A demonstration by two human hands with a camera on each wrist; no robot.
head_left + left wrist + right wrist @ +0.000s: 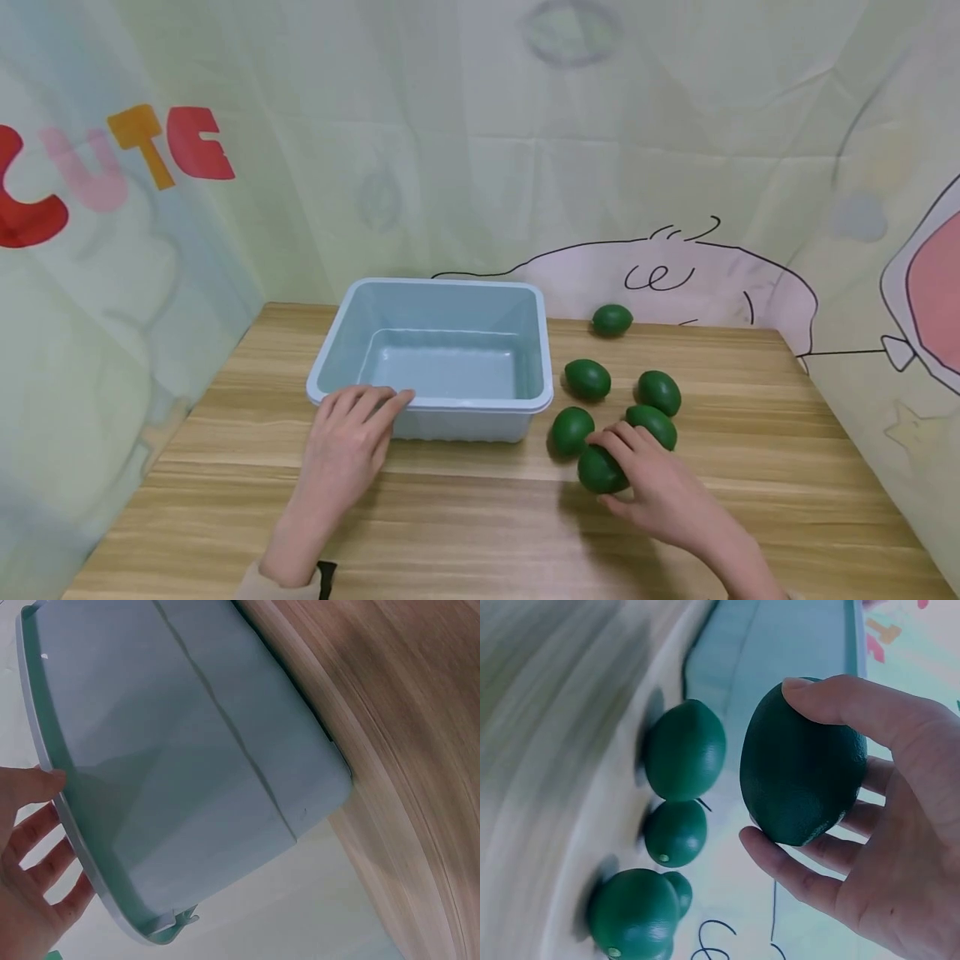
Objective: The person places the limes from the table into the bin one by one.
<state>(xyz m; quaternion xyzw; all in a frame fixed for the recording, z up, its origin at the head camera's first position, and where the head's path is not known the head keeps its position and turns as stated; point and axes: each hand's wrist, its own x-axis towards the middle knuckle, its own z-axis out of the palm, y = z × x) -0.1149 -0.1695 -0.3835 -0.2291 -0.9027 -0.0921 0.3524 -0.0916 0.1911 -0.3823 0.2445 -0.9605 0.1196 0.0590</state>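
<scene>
A light blue plastic basin (450, 425) stands on the table, and no contents show inside it. At its near rim, my left hand (347, 442) holds the edge, the thumb outside and the fingers over the rim in the left wrist view. A dark green lime (802, 765) is gripped in my right hand (660, 492), between thumb and fingers, raised off the table in the right wrist view. Close by on the table lie more limes, one (572, 432) just left of the held one and another (652, 427) behind the right hand.
Further limes lie to the right of the basin: one (587, 379) near its corner, one (659, 392) to the right, one (612, 320) at the table's back edge. The wooden table (480, 533) backs onto a printed cloth (420, 167).
</scene>
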